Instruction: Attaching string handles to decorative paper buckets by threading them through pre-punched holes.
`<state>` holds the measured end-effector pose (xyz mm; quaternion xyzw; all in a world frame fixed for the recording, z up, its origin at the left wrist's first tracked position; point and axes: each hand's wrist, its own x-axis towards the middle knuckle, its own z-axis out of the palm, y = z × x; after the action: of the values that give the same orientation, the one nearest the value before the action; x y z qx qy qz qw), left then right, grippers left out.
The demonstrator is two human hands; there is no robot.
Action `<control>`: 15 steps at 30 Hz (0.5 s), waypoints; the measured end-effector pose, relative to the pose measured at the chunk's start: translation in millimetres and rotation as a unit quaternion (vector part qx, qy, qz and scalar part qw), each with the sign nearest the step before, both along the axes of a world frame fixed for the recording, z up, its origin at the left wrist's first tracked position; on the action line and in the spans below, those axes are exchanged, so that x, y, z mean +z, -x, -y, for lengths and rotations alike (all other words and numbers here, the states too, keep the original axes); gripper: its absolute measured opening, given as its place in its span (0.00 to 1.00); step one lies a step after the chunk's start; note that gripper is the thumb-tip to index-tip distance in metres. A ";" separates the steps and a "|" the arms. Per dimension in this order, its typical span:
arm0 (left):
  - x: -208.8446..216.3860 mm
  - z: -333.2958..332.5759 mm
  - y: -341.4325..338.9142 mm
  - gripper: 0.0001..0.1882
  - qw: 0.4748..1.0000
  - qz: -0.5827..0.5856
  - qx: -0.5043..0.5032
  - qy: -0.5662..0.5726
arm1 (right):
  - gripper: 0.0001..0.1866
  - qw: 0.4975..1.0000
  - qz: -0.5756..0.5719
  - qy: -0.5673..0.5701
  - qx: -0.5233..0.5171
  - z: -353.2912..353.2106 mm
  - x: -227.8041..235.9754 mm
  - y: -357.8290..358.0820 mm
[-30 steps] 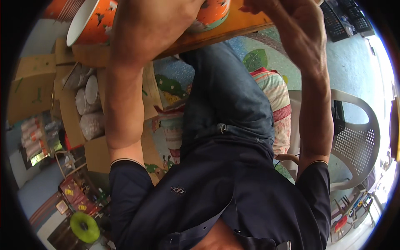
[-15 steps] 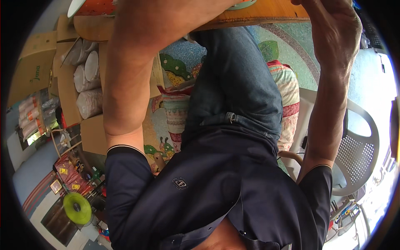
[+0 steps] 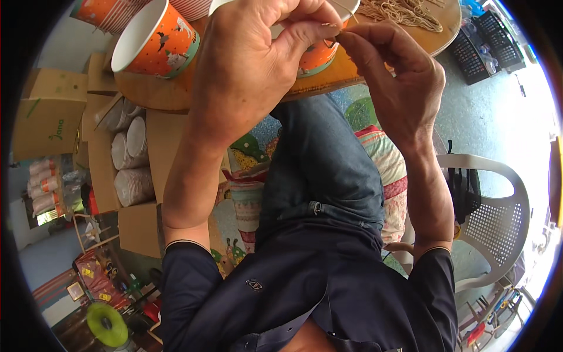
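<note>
My left hand (image 3: 258, 64) and my right hand (image 3: 399, 82) are raised in front of me over the edge of a round wooden table (image 3: 170, 94). Their fingertips meet, and both pinch a thin tan string (image 3: 350, 13) between thumb and forefinger. Just behind the left hand stands an orange printed paper cup (image 3: 319, 57), mostly hidden by my fingers. A second orange paper cup (image 3: 155, 38) with a white inside stands to the left on the table. A loose pile of tan strings (image 3: 404, 13) lies at the table's far side.
Open cardboard boxes (image 3: 129, 158) with stacked paper cups sit on the floor at my left. A white plastic chair (image 3: 498, 217) is at my right, with black baskets (image 3: 487, 47) beyond it. A patterned cushion (image 3: 387, 170) lies under my legs. A yellow-green roll (image 3: 105, 322) lies at lower left.
Both hands have come down from the top edge fully into view, and their fingertips have closed together on the string. The cups and table top now show.
</note>
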<state>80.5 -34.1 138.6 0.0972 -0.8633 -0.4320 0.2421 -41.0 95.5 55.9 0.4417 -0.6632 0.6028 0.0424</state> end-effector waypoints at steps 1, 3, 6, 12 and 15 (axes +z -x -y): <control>-0.4 -0.1 0.6 0.04 1.000 0.000 0.007 -0.022 | 0.10 1.000 -0.002 0.003 -0.002 -1.4 1.3 -0.7; 3.3 -1.8 1.4 0.04 1.000 0.004 0.013 -0.018 | 0.11 0.998 0.055 -0.025 -0.002 -3.3 3.0 -1.7; 1.1 0.9 2.7 0.05 0.999 0.004 0.012 -0.034 | 0.11 0.994 0.103 0.011 0.036 -1.7 1.6 -0.6; 2.0 1.4 3.9 0.06 0.997 0.006 0.004 -0.075 | 0.11 0.996 0.071 -0.011 0.050 0.1 9.1 -2.4; 3.1 0.8 4.9 0.06 0.996 0.014 0.020 -0.086 | 0.11 0.998 0.055 -0.010 0.030 -0.6 9.3 -4.0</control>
<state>75.6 -34.8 141.6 0.1412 -0.8241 -0.4982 0.2299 -37.0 96.1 65.2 0.4283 -0.6565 0.6207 -0.0167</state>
